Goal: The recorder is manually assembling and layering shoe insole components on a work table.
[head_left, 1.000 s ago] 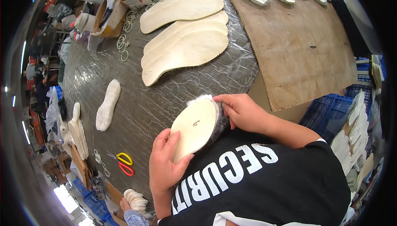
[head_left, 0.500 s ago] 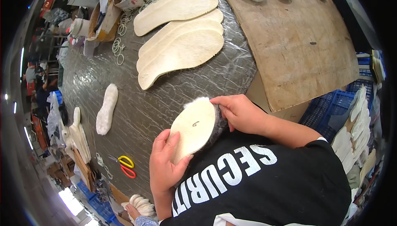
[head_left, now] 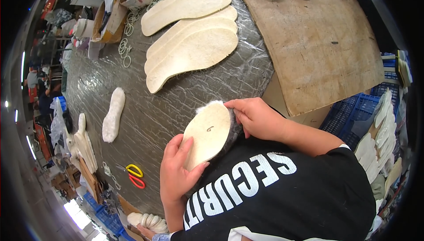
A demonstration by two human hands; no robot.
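Lying aslant near the centre of the head view, a pale insole (head_left: 207, 130) is held between both hands, before a black shirt (head_left: 282, 201). Its smooth face, bearing a dark handwritten mark, is turned up; white fleece (head_left: 204, 107) is seen beyond its upper edge, and a greyish fuzzy margin along its right. Slippage may be judged the chief risk: were the left-hand hold loosened, the piece could be twisted askew or dropped against the shirt. Bending of the rim could also be caused by uneven fingertip pressure. By the left hand (head_left: 179, 170), placed palm inward, the insole is gripped at its lower left, fingers laid over the face and thumb along the lower border. The right hand (head_left: 256, 117) is held back uppermost, forefinger extended to the upper right rim; whether a pinch is closed beneath cannot be told. Well apart, at left, a white fleecy insole (head_left: 114, 115) and scissors (head_left: 137, 177) are set on the table (head_left: 163, 117); overlapped pale insoles (head_left: 194, 49) are found at upper centre.
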